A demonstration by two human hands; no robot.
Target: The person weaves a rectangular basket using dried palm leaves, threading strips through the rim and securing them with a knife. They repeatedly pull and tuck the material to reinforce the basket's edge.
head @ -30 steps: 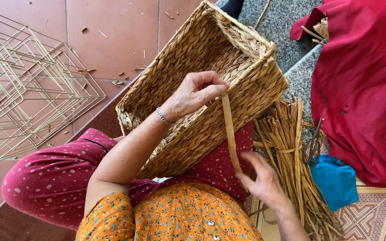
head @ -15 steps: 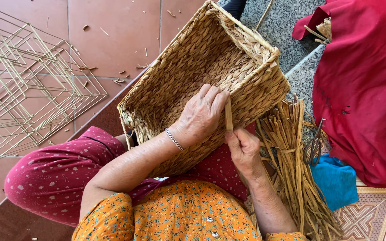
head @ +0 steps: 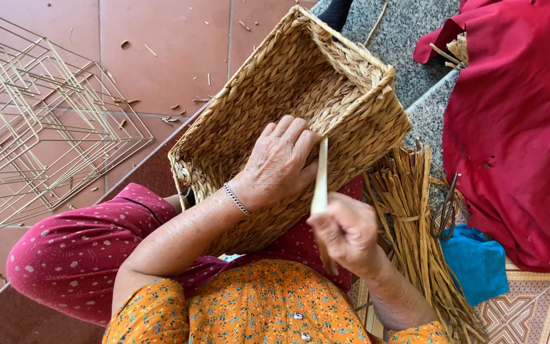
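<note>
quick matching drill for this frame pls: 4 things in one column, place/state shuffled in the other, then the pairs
Things:
1. woven basket
2. wire frames
3. blue cloth
4. fibre strip

Place or state:
A. stacked on the tiled floor at the far left of the view
B. pinched upright in the right hand
C. tilted across the lap, left hand pressed on its side
D. lying below the red cloth, beside the bundle of dried fibre

Pairs: 1-C, 2-A, 3-D, 4-B
</note>
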